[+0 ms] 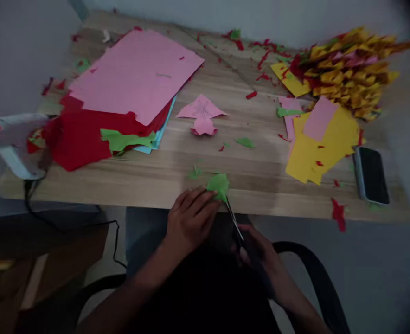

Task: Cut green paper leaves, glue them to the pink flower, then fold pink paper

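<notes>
A small piece of green paper (pixel 219 184) is pinched in the fingers of my left hand (pixel 193 215), just over the table's front edge. My right hand (pixel 257 250) grips a pair of scissors (pixel 235 220) with dark handles. Their blades point up and away from me and reach the lower edge of the green paper. Beyond my hands lies a folded pink paper shape (pixel 204 113) with pencil lines on it. Green scraps (pixel 245 142) are scattered between that shape and my hands.
Pink sheets (pixel 135 74) overlap red paper (pixel 83 139) on the left, beside a white glue gun (pixel 17 134) with a cord. To the right are yellow sheets (pixel 316 148), a phone (pixel 371 175) and a yellow paper-flower bunch (pixel 351 74). Red scraps (pixel 264 58) litter the back.
</notes>
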### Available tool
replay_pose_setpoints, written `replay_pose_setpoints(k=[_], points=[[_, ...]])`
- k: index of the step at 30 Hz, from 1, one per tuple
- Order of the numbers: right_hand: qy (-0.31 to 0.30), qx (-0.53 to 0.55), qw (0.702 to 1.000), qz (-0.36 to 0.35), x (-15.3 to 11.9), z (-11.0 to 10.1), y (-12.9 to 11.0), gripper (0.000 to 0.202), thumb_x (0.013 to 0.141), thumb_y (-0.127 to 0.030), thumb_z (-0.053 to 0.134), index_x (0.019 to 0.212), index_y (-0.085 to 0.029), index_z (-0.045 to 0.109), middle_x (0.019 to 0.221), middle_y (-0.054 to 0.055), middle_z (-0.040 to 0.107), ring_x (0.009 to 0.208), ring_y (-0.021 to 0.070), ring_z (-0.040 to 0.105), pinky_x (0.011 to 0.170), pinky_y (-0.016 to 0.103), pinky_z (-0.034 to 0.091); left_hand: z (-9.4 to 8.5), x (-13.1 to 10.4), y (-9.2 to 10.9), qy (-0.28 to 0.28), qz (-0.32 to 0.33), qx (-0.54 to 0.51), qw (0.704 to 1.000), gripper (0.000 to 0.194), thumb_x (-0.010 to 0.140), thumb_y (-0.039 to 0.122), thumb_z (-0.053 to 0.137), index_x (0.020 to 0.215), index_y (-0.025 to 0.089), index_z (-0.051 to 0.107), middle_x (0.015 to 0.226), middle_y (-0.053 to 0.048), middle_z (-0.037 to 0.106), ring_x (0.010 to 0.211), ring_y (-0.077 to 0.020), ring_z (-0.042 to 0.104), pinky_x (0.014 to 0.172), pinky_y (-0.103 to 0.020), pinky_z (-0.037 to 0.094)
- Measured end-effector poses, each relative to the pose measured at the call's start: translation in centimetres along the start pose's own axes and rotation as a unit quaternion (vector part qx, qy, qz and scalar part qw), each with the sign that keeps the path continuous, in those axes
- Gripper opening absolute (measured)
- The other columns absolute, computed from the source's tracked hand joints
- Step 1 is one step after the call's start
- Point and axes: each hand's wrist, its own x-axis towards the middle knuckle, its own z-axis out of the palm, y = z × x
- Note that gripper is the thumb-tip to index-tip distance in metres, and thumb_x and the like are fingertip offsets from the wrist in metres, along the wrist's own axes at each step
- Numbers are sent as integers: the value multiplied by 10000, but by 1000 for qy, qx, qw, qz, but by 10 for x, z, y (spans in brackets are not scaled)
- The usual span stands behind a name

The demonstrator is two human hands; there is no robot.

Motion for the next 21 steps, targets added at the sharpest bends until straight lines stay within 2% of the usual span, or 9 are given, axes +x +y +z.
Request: replay_pose_setpoints(k=[4, 8, 17, 21], points=[[-11, 13, 1000, -4, 0, -6, 0, 483, 830, -545, 726, 1169, -238, 569, 756, -28, 559, 618, 95, 465, 581, 232, 370, 1, -1, -1, -6, 4, 0, 1000, 183, 895, 155, 670, 1048, 237, 727, 1218, 1, 743, 1191, -207, 645, 1063, -377, 439], [-17, 7, 1000, 7, 0, -8, -2, 448, 835, -505, 728, 1166, -248, 572, 746, -36, 561, 616, 94, 474, 598, 237, 389, 2, -2, -2, -5, 6, 13, 1000, 192, 892, 163, 664, 1030, 271, 743, 1286, -18, 712, 1212, -213, 643, 1049, -396, 452], [47, -108, 993, 19, 3, -14, -6, 497, 747, -486, 793, 1169, -243, 693, 864, 20, 632, 752, 139, 569, 624, 249, 458, 4, -4, -3, -10, -3, 6, 1000, 235, 886, 167, 657, 1068, 296, 731, 1380, -31, 656, 1276, -216, 605, 1044, -413, 455], [47, -127, 990, 36, 5, -16, -10, 593, 725, -513, 799, 1235, -224, 706, 763, 6, 601, 627, 110, 502, 524, 230, 406, 3, -3, -3, -7, 1, 7, 1000, 209, 879, 155, 651, 1023, 283, 734, 1377, -35, 657, 1273, -216, 609, 1049, -411, 449]])
